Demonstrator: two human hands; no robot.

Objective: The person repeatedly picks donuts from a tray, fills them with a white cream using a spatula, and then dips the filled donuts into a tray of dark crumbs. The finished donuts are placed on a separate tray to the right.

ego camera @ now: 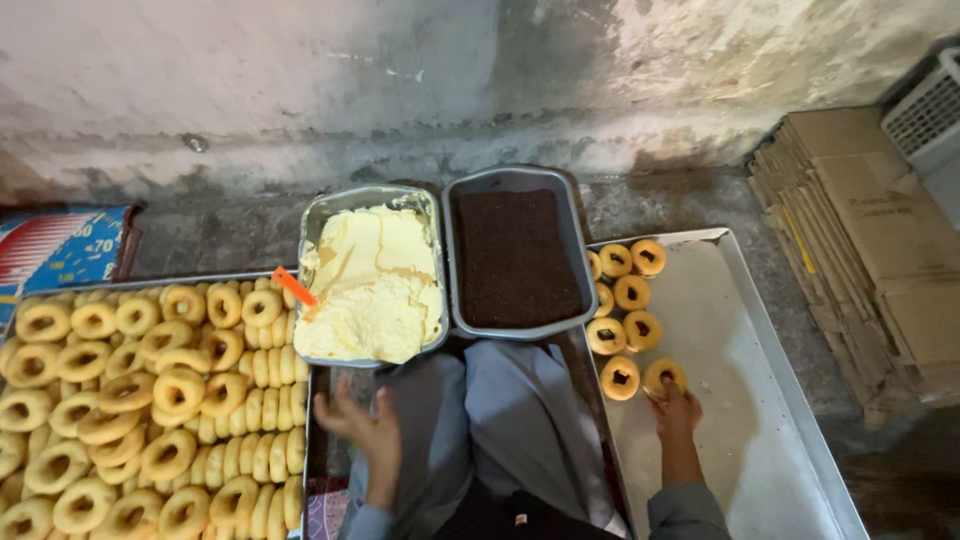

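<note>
My right hand rests on the metal tray at right, its fingers closed on a ring-shaped pastry being set beside several others lined along the tray's left edge. My left hand hovers with fingers apart, holding nothing, above my grey-clothed lap, just right of a large tray heaped with plain ring pastries. Ahead stand a pan of pale yellow cream with an orange spatula in it, and a pan of dark brown crumbs.
A stack of flattened cardboard boxes lies at right, with a white plastic crate behind it. A rough plastered wall runs along the back. A colourful printed packet sits at far left.
</note>
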